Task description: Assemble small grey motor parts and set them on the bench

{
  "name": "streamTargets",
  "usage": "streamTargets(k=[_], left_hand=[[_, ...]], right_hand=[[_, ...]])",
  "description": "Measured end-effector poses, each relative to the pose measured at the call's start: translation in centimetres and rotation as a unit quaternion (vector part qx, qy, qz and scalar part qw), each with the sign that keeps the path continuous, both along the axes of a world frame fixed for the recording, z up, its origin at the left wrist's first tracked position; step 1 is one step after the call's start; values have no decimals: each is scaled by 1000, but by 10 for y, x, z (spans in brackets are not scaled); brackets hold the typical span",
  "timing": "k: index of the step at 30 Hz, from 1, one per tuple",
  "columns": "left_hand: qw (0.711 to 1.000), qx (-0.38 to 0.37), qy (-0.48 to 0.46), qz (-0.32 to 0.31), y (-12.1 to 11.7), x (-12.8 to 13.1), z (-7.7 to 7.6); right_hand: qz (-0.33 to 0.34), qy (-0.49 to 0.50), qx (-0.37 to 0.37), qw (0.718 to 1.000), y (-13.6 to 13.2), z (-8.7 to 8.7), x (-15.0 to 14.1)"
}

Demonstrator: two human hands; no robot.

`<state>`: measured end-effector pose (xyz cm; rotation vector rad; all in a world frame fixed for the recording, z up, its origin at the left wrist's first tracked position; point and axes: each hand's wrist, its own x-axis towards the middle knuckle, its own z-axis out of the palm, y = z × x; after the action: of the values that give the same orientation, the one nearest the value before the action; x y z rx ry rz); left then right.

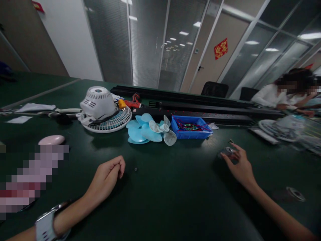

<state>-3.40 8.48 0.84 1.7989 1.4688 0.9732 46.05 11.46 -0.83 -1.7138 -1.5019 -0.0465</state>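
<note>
My left hand (108, 175) rests on the green table with its fingers curled in; whether anything is inside them is hidden. Beside it lies a small ring-shaped piece (135, 169), perhaps a nut. Out to the right, my right hand (240, 165) has thumb and fingers around a small clear round container (227, 152), whose contents are too blurred to name. A tiny metallic-looking piece (231, 141) shows by the index fingertip. Nearer my right forearm sits a grey cylindrical object (292, 194) with a round rim.
Blue fan blades (145, 129) lie beside a blue bin (192, 134) of wires. Left of them, a white fan housing (97, 103) sits on a grille, with a red power drill (134, 102) behind. Black rails (200, 112) run across the back. People (288, 87) sit at right.
</note>
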Motion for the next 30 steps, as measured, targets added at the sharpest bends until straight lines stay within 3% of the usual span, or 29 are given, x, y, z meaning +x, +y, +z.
streamTargets(k=[3, 7, 9, 10, 12, 14, 17, 20, 25, 27, 30], left_hand=[[1000, -1, 11, -1, -1, 2, 2], [1000, -4, 26, -3, -2, 4, 5], [999, -7, 35, -5, -2, 4, 5], [999, -8, 41, -5, -2, 4, 5], [999, -9, 53, -4, -2, 4, 5], [998, -12, 66, -1, -2, 5, 6], [997, -13, 82, 3, -2, 7, 7], [996, -9, 84, 5, -2, 8, 7], [996, -14, 85, 1, -1, 8, 7], [996, -17, 86, 1, -1, 6, 7], [996, -18, 87, -8, -1, 5, 5]], right_hand=[[-14, -40, 15, 999, -4, 3, -6], [-20, -162, 117, 980, -17, 29, -49], [58, -195, 135, 970, -23, 43, -85], [132, -207, 122, 962, -24, 48, -106], [297, -214, 59, 929, -21, 52, -149], [399, -199, -2, 895, -12, 51, -190], [460, -189, -41, 867, 3, 41, -239], [488, -192, -37, 851, 12, 29, -271], [492, -177, -7, 853, 12, 25, -281], [475, -171, 28, 863, 12, 35, -262], [383, -168, 79, 905, 11, 57, -203]])
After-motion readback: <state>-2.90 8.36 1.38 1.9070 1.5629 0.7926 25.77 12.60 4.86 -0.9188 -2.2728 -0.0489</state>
